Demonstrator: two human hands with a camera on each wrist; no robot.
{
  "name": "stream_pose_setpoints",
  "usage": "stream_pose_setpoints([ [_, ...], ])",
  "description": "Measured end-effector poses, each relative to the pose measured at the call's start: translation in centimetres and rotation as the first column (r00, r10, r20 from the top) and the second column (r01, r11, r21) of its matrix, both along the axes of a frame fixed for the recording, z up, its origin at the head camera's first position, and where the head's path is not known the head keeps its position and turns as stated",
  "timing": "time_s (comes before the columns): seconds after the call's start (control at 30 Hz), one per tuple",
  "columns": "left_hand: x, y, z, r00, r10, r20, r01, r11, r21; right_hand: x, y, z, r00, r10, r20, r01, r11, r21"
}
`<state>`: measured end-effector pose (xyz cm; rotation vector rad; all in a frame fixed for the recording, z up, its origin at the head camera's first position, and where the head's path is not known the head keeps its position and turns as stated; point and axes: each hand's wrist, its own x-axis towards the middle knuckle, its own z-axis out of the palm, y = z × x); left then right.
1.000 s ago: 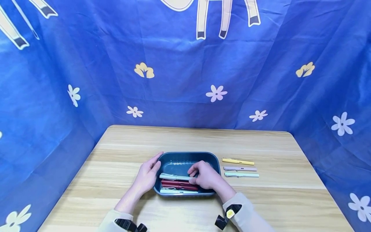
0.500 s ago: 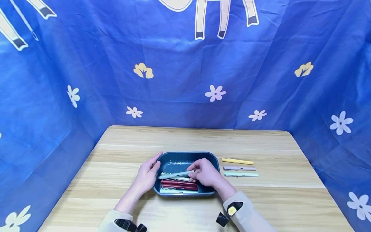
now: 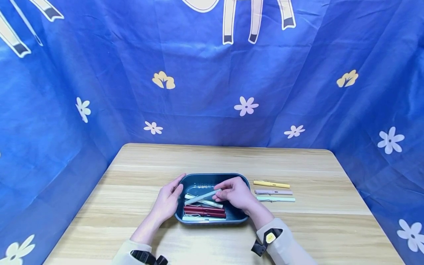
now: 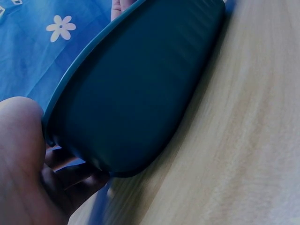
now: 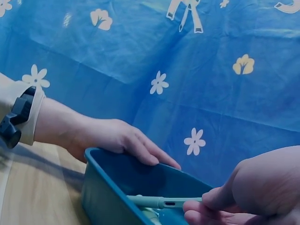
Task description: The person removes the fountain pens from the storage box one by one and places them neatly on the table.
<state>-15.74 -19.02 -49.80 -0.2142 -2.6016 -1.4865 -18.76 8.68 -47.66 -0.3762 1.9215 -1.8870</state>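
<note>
A dark teal oblong box (image 3: 212, 223) sits on the table. My left hand (image 3: 168, 200) grips its left end, the thumb at the rim and the fingers round the outer wall (image 4: 126, 93). Over the box's inside, my right hand (image 3: 237, 194) pinches one end of a pale blue-green pen (image 3: 202, 197) between thumb and fingers. The pen slants, its right end raised. Beneath it lies a whitish pen (image 3: 213, 203), tilted across the box. Dark red pens (image 3: 207, 209) and a pale mint pen (image 3: 203, 218) lie along the near side.
Right of the box, a yellow pen (image 3: 271, 184), a lilac pen (image 3: 274, 192) and a mint pen (image 3: 276, 199) lie in a column on the wooden table (image 3: 314, 228). A blue patterned curtain (image 3: 205, 95) encloses the back and sides.
My right hand has lifted the right end of the pale blue-green pen, moving slightly up and away. The whitish pen beneath has come into sight and turned askew. The left hand stays put.
</note>
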Motion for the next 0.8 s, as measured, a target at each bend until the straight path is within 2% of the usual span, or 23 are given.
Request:
stream_pose_setpoints([
  [0.23, 0.0, -0.1, 0.1, 1.0, -0.004, 0.009, 0.004, 1.0, 0.007, 0.1, 0.5, 0.9, 1.0, 0.012, 0.017, -0.011, 0.997, -0.072],
  [0.47, -0.1, -0.2, 0.1, 1.0, -0.008, 0.011, 0.007, 1.0, 0.018, 0.3, 1.6, 2.2, 0.999, 0.025, -0.038, -0.029, 0.994, -0.107],
  [0.8, 0.0, 0.0, 0.2, 1.0, -0.004, 0.024, 0.003, 1.0, 0.023, 1.0, 4.7, 3.9, 0.996, -0.007, -0.089, -0.001, 0.995, -0.095],
])
